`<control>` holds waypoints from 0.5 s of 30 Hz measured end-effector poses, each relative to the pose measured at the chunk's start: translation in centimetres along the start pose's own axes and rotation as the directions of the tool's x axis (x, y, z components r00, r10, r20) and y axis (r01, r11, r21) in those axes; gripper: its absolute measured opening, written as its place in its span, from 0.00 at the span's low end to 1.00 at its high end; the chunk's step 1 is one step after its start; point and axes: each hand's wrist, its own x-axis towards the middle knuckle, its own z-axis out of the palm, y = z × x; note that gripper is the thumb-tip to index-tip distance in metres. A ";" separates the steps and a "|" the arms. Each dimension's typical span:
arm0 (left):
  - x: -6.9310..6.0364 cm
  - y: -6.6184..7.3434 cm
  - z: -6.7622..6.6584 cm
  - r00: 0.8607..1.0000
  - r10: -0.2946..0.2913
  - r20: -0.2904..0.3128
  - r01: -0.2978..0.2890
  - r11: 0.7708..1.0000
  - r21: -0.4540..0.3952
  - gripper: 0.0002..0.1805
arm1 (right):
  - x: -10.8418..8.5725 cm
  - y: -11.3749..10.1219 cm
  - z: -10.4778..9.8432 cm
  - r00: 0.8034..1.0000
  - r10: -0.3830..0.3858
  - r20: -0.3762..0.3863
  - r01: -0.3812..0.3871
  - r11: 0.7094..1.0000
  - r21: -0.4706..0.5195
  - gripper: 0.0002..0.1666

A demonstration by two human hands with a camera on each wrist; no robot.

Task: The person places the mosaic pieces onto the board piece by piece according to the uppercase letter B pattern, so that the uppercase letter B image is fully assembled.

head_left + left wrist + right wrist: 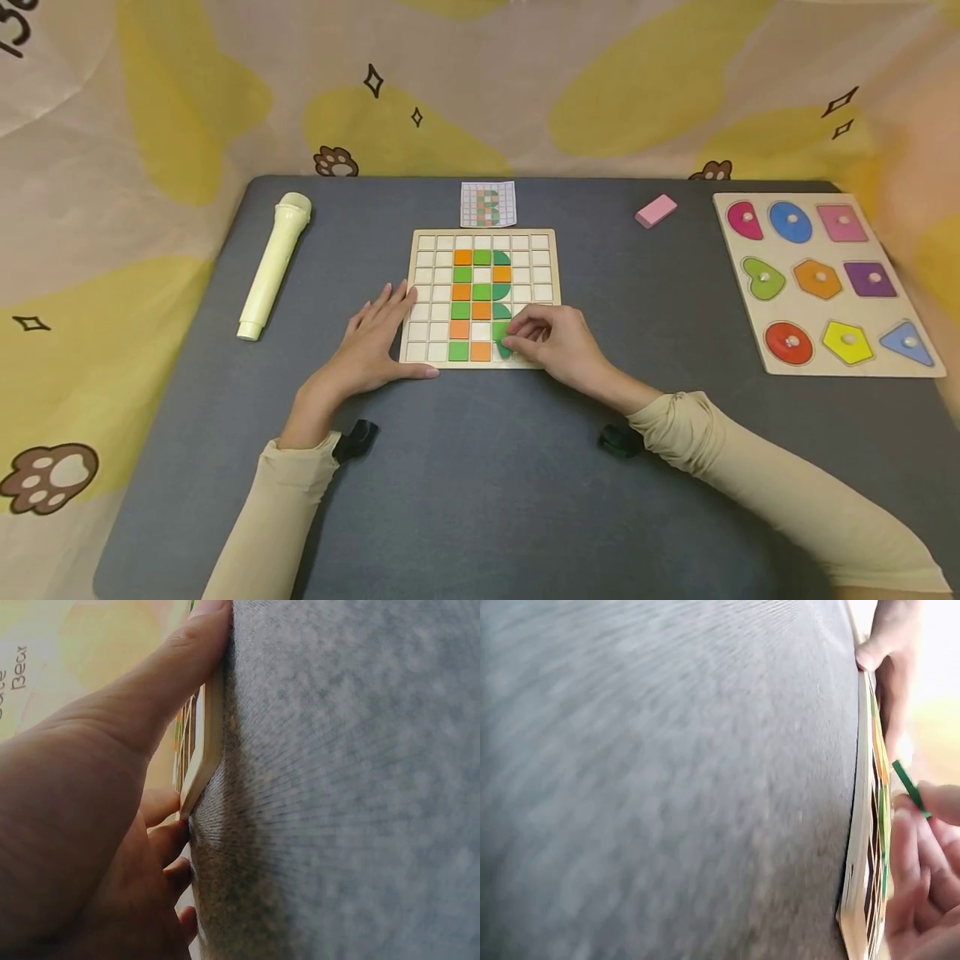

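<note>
A square wooden grid board (557, 260) lies mid-table in the head view, with orange, light green and dark green tiles set in its middle columns among white squares. My left hand (371, 342) rests at its lower left corner, fingers fairly straight along the left edge and thumb by the front edge. Over the lower right of the coloured tiles, my right hand (558, 342) pinches a dark green tile (910, 787) between thumb and fingers. In the right wrist view that tile is tilted and apart from the board. The fingers hide part of it in the head view.
Behind the board lies a small pattern card (488, 205). A cream microphone-shaped object (275, 267) is at the left. To the right are a pink block (656, 211) and a wooden shape puzzle (817, 308) with knobbed pieces. Patterned cloth hangs behind the grey table (480, 483).
</note>
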 end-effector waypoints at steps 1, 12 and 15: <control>0.0 0.0 0.0 1.000 0.001 0.002 -0.001 1.000 -0.002 0.70 | 0.0 -0.1 0.2 1.000 0.010 -0.005 -0.010 1.000 -0.010 0.04; -0.1 0.1 0.1 1.000 0.006 0.005 -0.006 1.000 0.004 0.70 | 0.1 -0.1 1.3 0.997 0.068 -0.027 -0.071 0.984 -0.164 0.05; -0.1 0.2 0.0 1.000 0.006 0.006 -0.006 1.000 0.013 0.70 | 0.2 -0.1 1.4 0.998 0.049 -0.048 -0.057 0.981 -0.187 0.08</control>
